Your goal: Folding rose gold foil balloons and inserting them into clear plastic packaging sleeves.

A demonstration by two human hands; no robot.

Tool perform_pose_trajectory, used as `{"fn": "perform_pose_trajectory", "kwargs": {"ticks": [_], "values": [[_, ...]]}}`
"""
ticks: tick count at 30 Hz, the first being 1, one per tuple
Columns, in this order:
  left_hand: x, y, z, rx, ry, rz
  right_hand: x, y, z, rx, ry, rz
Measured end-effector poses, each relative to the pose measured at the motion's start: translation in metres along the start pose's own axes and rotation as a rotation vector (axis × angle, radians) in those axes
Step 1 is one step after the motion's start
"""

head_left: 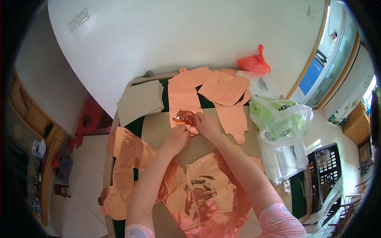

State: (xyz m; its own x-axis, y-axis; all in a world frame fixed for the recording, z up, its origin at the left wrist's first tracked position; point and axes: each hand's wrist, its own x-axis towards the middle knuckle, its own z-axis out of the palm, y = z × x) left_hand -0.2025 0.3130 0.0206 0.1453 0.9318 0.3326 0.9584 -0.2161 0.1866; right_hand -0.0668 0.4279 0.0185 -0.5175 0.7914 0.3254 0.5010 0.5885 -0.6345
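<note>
A crumpled, folded piece of shiny rose-gold foil (185,117) is between my two hands above the middle of the table; it looks like a flat foil balloon. My left hand (179,137) grips its near left side with curled fingers. On its right edge, my right hand (205,123) pinches it between thumb and fingers. Below my forearms spreads a large shiny foil balloon (216,190), uninflated and creased. Another flat foil balloon (133,148) lies at the left edge. Several matte-side balloons (183,89) overlap at the far side, just beyond my hands.
A stack of beige sheets (141,99) lies at the far left of the table. On the right are a green-and-white plastic bag (278,119), clear plastic sleeves (283,160) and a red tied bag (256,63) by the wall. A black crate (327,166) stands beyond the right edge.
</note>
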Motion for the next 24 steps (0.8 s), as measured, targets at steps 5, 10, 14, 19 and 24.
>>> {"fn": "perform_pose_trajectory", "kwargs": {"ticks": [5, 10, 14, 19, 24], "values": [[0.008, -0.001, 0.002, -0.086, 0.017, -0.235, -0.003, -0.007, -0.007, -0.084, -0.094, -0.046], [0.017, -0.021, 0.017, -0.599, 0.167, -0.449, -0.004, -0.007, -0.006, -0.131, -0.121, -0.064], [0.02, -0.016, 0.011, -0.667, 0.329, -0.51, -0.008, -0.016, -0.014, -0.1, -0.161, -0.144], [0.021, -0.002, 0.007, -0.507, 0.394, -0.49, -0.001, -0.009, -0.002, -0.106, -0.074, -0.073], [0.016, 0.002, 0.004, -0.438, 0.431, -0.582, 0.005, -0.005, 0.003, -0.201, -0.094, -0.196]]}}
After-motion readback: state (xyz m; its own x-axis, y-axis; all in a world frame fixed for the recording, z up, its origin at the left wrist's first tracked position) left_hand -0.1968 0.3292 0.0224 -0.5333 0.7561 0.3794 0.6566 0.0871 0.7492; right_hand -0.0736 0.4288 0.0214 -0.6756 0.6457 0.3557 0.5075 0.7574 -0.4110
